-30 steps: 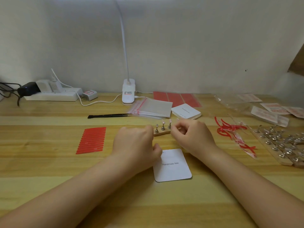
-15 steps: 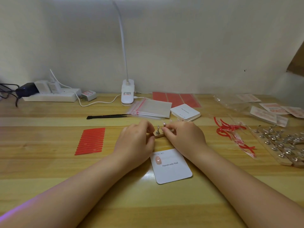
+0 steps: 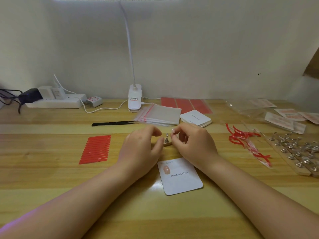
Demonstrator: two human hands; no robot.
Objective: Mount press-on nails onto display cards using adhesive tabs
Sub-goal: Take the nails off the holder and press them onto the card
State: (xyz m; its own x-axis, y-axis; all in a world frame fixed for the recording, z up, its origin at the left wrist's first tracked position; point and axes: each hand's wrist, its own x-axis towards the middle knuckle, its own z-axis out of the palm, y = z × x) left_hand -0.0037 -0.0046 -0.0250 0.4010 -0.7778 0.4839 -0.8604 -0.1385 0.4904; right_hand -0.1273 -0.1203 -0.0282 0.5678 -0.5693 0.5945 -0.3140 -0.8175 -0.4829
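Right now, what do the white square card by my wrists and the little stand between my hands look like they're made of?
White square card: likely matte coated cardstock; flat, rounded corners, printed text. Small pale wooden stand: base looks like unfinished wood, with a shiny, probably metal peg on it.

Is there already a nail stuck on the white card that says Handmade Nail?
Yes, one pink nail sits near the top left corner of the white card, just above the printed words.

Home craft desk: clip lamp (image 3: 134, 98), power strip (image 3: 55, 101).
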